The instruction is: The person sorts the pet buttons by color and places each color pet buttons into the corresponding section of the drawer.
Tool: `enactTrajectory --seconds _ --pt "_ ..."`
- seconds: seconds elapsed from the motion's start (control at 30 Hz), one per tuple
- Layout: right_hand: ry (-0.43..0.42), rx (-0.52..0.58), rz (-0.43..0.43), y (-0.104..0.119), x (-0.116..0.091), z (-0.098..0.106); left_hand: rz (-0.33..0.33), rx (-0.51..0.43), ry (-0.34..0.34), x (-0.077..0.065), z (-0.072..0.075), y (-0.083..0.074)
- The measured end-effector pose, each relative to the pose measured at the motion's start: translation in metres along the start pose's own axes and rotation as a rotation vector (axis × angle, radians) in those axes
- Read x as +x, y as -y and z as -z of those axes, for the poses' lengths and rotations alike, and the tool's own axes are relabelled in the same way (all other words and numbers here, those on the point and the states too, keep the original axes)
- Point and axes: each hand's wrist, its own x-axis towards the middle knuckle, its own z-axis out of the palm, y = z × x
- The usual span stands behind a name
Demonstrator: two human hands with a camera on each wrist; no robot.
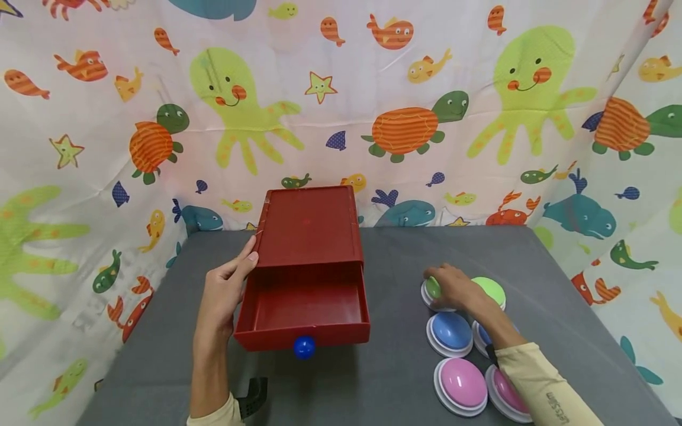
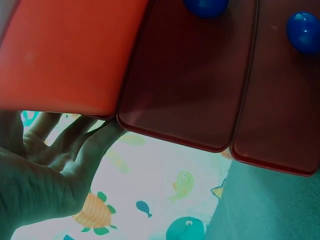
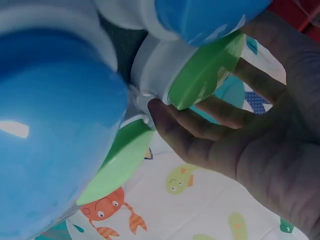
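Observation:
A red drawer cabinet (image 1: 311, 225) stands in the middle of the grey table, its upper drawer (image 1: 309, 305) pulled out and bare inside, with a blue knob (image 1: 304, 347) on the front. My left hand (image 1: 226, 290) rests along the cabinet's left side, thumb and forefinger at the top edge. Two lower fronts with blue knobs (image 2: 206, 6) show in the left wrist view. On the right, my right hand (image 1: 455, 290) grips a green domed push button (image 3: 205, 70) with a white base, fingers curled round its rim. Beside it sits another green push button (image 1: 489, 289), partly behind the hand.
Nearer me are two blue push buttons (image 1: 450, 330) and two pink push buttons (image 1: 463, 381), in pairs; my right forearm covers parts of the right-hand ones. A curtain (image 1: 341, 118) printed with sea animals hangs behind and at both sides of the table (image 1: 394, 355).

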Motion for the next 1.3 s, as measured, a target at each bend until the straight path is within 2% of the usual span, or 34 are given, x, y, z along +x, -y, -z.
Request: enactTrajectory --seconds 0.13,0.3,0.43,0.53,0.73,0.87,0.97,1.07,1.2,1.3 --pt "-0.057 0.004 0.015 0.006 -0.002 0.002 0.0 -0.006 -0.003 0.0 0.0 0.0" --pt "-0.099 -0.011 -0.015 0.025 -0.01 0.02 0.004 -0.014 0.0 0.001 -0.001 0.001" --pt "-0.119 0.006 -0.062 0.046 -0.02 0.038 0.007 -0.016 -0.001 0.001 -0.001 0.001" --pt "-0.157 0.035 -0.064 0.063 -0.028 0.051 0.015 -0.014 -0.002 0.0 0.0 0.001" --pt "-0.266 0.058 -0.035 0.099 -0.051 0.077 0.01 -0.026 0.001 0.001 0.001 0.0" --pt "-0.301 0.065 -0.023 0.123 -0.068 0.091 0.013 -0.027 0.002 0.002 0.0 0.0" --pt "-0.325 0.073 0.004 0.141 -0.079 0.099 0.014 -0.027 0.003 0.002 0.0 0.0" --pt "-0.356 0.088 0.074 0.159 -0.084 0.106 0.011 -0.03 0.001 0.002 0.0 -0.001" --pt "-0.381 0.105 0.165 0.181 -0.08 0.107 0.009 -0.03 -0.003 0.002 0.0 -0.002" --pt "-0.355 0.128 0.203 0.197 -0.073 0.103 0.012 -0.029 -0.004 0.002 -0.001 -0.001"
